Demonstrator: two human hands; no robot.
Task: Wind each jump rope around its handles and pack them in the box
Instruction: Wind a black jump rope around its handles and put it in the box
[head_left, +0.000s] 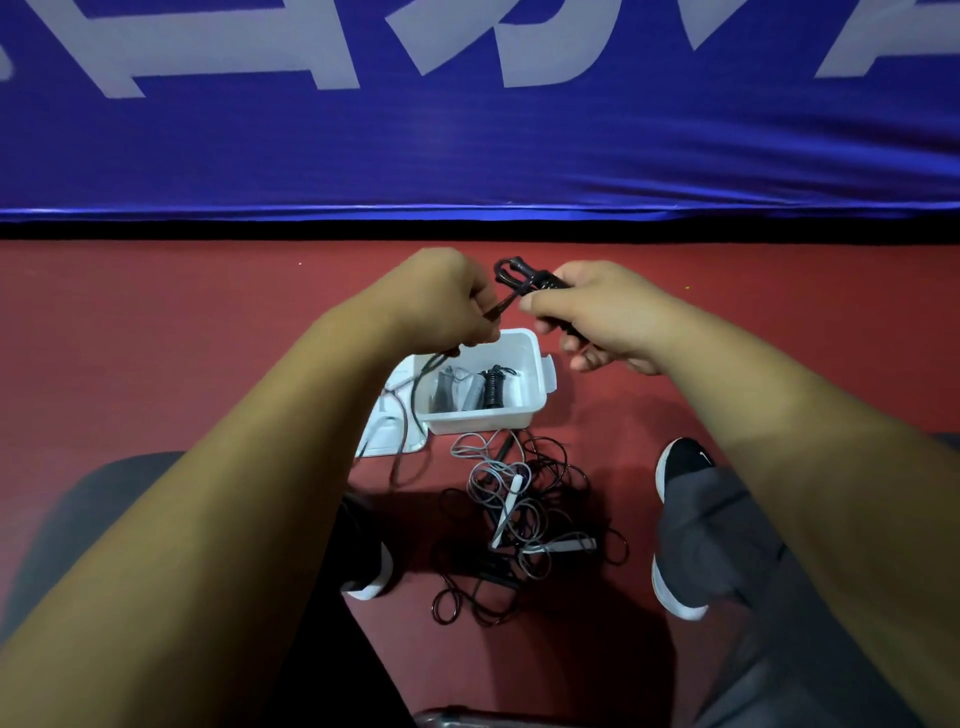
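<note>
Gripped in the right hand (602, 317), fingers curled tight round them: the 2 handles of a thin black jump rope (519, 275), held together up in the air just above the white plastic box (537, 358). Pinched in the left hand (447, 306): the loose part of that same rope, hanging down past the box and over the flat white lid (382, 434) beside it.

Probably light, thin and bendy, not hard to lift. Looks smooth too, so likely slippery and quick to spring back out of its loops. Best to squeeze both handles near the middle, side by side. Best to pinch the rope close to the handles and pull it snug on every turn. No fear of breaking it.

In the box, side by side: wound ropes (480, 389), 1 black and 1 grey.

On the red floor (208, 338), near the box and between 2 black shoes (683, 467): a tangled pile of black and grey ropes (524, 519), not yet wound.
</note>
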